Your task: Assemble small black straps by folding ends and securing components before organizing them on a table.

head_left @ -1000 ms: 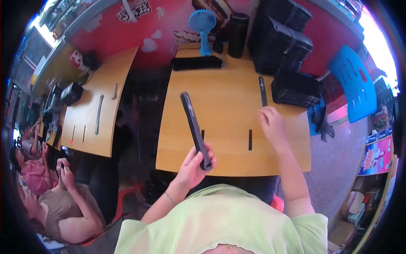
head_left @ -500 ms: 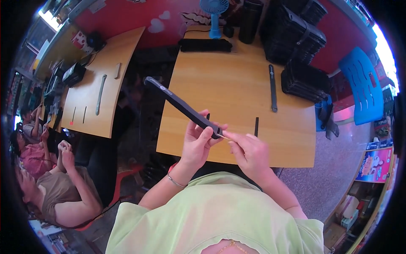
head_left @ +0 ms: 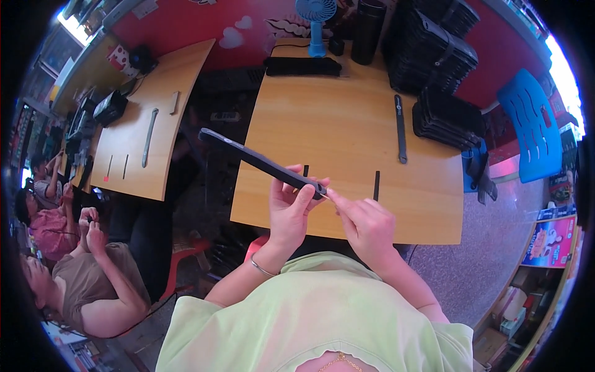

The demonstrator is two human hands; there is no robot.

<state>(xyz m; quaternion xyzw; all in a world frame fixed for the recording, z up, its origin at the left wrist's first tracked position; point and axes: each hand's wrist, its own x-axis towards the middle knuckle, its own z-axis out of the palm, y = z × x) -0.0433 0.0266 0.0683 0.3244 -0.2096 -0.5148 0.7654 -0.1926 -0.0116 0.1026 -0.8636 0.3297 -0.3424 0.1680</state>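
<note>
My left hand grips a long dark strap close to its near end, thumb on top and fingers beneath. The strap slants up to the left, its far end past the table's left edge. Close against the strap's near end is my right hand, thumb and forefinger pinched on a thin pale stick-like piece, mostly hidden by the fingers. Both hands are above the front part of the wooden table. Another dark strap lies on the right side of the tabletop.
Short black strips lie near the front. At the back are a black pouch, blue fan, black bottle and stacked black cases. A blue chair stands right. People sit left by another table.
The strap's far end has swung down and a little left, so the strap lies flatter. Both hands stay at its near end, the right fingertips slightly higher.
</note>
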